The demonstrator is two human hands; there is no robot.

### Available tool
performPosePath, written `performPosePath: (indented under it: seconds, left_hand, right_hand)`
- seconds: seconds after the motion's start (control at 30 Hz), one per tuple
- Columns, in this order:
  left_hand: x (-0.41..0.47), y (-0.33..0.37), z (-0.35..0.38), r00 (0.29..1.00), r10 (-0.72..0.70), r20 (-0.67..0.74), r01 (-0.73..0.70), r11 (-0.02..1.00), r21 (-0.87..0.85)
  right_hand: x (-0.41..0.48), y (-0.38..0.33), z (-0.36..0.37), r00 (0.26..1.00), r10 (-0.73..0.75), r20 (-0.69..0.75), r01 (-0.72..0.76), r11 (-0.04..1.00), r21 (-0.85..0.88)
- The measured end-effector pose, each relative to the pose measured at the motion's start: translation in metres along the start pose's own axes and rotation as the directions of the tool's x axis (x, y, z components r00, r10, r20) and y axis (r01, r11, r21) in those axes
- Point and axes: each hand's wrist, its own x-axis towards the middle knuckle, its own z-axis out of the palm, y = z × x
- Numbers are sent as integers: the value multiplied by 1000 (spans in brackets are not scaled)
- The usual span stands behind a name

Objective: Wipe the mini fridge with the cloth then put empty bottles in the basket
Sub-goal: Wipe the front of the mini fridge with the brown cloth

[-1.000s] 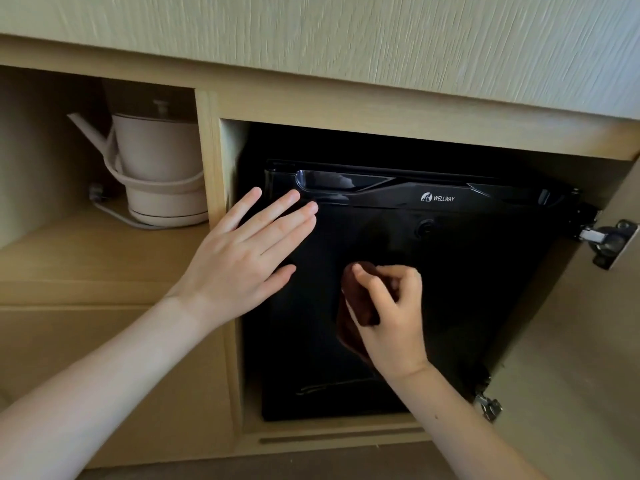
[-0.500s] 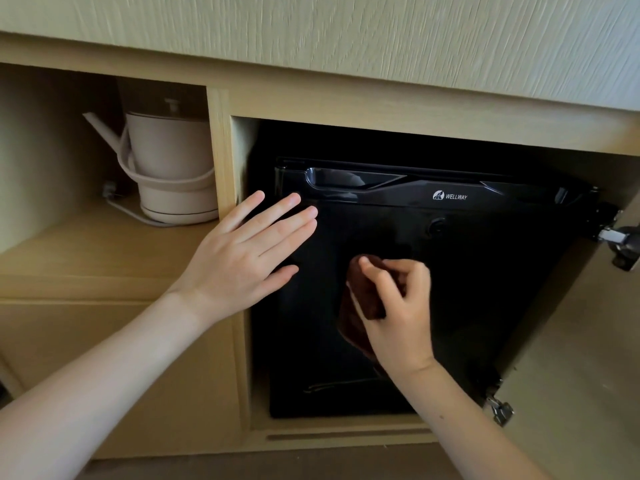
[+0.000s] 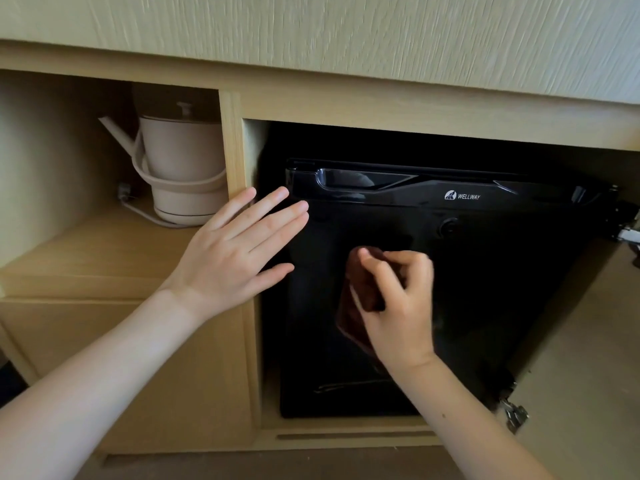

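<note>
Head view: the right hand (image 3: 398, 306) has its fingers and thumb curled round a bunched brown cloth (image 3: 349, 315), holding it against the glossy black door of the mini fridge (image 3: 502, 289). The cloth sticks out to the left of and below that hand's thumb. To its left, the left hand (image 3: 235, 258) is spread flat with straight fingers, holding nothing, fingertips over the fridge door's left edge and palm over the wooden cabinet divider (image 3: 233, 143). Beyond that hand, a beige kettle (image 3: 180, 168) stands on a shelf (image 3: 104, 244).
</note>
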Motion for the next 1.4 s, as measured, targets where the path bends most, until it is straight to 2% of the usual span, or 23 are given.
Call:
performPosePath:
  seconds: [0.1,0.2,0.37,0.43,0.53,0.63,0.7,0.83,1.0,1.1,1.17,1.3,1.4]
  left_hand:
    - [0,-3,-2,1000,-20,-2,20,1000,-8]
    - [1,-7,-4,999,-46,-2,46,999,-6]
    - [1,-4,-5,998,-57,13,57,998,11]
    - [1,-4,-5,998,-66,7,66,998,0]
    - [2,-5,-6,997,-78,7,78,997,-23]
    - [1,-5,-7,997,-79,11,80,996,-29]
    - [1,-4,-7,995,-99,15,99,994,-38]
    - [1,-2,-9,990,-136,23,137,990,-40]
    - [6,-8,-12,989,-139,43,137,989,48]
    - [10,-11,-14,990,-130,48,129,991,30]
    - [11,-13,-16,990,-131,54,131,991,-5]
    - [13,-19,-17,993,-103,66,105,994,-41]
    - [14,-18,-16,991,-122,47,125,989,-75]
  right_hand:
    - [17,-1,-11,983,134,-129,-128,990,51]
    - [37,-22,0,971,139,-195,-122,988,96]
    - [13,-34,23,990,-139,21,140,990,-27]
    - [0,-24,15,993,-109,48,109,994,-14]
    - [9,-18,5,998,-6,-64,7,1000,11]
    - [37,-39,14,987,42,-153,-29,996,88]
    - [43,-52,23,990,16,-137,-2,995,102]
    - [19,-45,24,993,-102,50,104,994,-31]
    - [20,-33,12,996,11,-83,-4,996,85]
    - [38,-49,18,993,-6,-120,17,995,96]
    - [43,-56,23,995,-47,-86,53,996,68]
    - [21,-41,21,989,-130,74,135,989,-56]
    - [16,-36,11,997,-80,2,80,997,2]
